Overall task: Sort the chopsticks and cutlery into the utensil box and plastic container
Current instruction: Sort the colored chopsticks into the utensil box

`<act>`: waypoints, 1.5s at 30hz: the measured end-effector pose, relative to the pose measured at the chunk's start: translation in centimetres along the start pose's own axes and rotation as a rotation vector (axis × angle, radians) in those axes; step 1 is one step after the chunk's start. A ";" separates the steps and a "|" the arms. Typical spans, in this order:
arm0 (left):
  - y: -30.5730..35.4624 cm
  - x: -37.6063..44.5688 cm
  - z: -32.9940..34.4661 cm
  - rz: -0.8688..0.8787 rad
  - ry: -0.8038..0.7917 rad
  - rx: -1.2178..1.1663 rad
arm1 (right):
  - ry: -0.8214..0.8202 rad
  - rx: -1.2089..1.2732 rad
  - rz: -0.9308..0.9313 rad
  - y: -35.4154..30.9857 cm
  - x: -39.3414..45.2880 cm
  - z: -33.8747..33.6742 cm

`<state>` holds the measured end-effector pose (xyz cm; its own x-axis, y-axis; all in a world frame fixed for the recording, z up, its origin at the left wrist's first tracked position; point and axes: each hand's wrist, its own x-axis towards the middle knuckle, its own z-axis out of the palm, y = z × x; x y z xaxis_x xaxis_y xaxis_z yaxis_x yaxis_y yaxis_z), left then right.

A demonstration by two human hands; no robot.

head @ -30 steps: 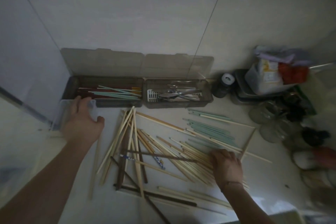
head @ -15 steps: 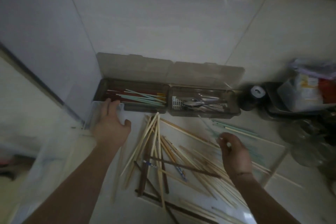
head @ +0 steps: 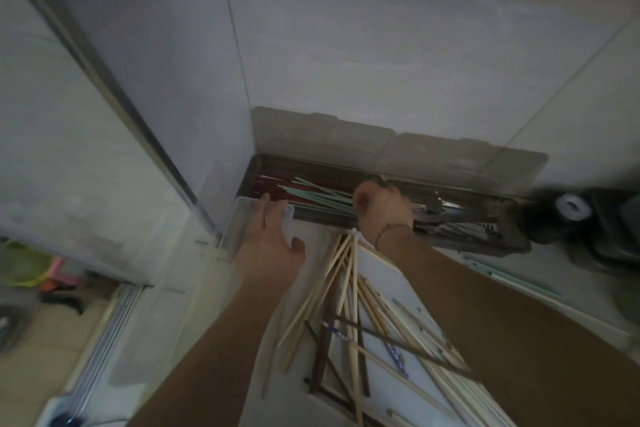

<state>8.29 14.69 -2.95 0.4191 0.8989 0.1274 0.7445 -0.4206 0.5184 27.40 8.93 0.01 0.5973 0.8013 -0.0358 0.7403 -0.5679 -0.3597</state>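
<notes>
A grey utensil box (head: 512, 248) with its lids open stands against the wall. Its left compartment holds red and teal chopsticks (head: 311, 192); the right one holds metal cutlery (head: 453, 218). My right hand (head: 384, 211) is over the middle of the box, fingers curled round the near ends of teal chopsticks lying in the left compartment. My left hand (head: 270, 246) rests with straight fingers on the rim of a clear plastic container (head: 239, 218) at the box's left end. A heap of wooden chopsticks (head: 346, 291) lies on the counter between my arms.
More teal chopsticks (head: 502, 274) lie on the counter to the right. A dark jar with a white cap (head: 571, 208) stands just right of the box. The tiled wall corner hems in the box at the back and left. The counter drops off on the left.
My right hand has lifted teal chopsticks from the counter and carried them up and left to the box's left compartment. The left hand has stayed on the container rim. The camera swung left.
</notes>
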 end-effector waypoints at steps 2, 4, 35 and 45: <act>0.1 0.0 -0.1 -0.013 -0.012 -0.001 | -0.058 -0.036 -0.001 -0.1 0.3 0.5; 0.1 0.0 -0.2 -0.021 -0.015 -0.003 | -0.104 -0.042 -0.008 0.2 0.5 0.8; 0.5 0.0 0.2 -0.057 -0.083 0.019 | 0.195 -0.218 0.344 22.5 -23.8 -1.1; 0.6 -0.1 0.1 -0.052 -0.069 0.036 | -0.049 -0.241 0.479 21.6 -22.8 -2.2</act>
<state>8.78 14.35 -2.77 0.4133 0.9097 0.0417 0.7840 -0.3787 0.4918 30.43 -22.06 -4.93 0.8746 0.4468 -0.1884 0.4421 -0.8943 -0.0686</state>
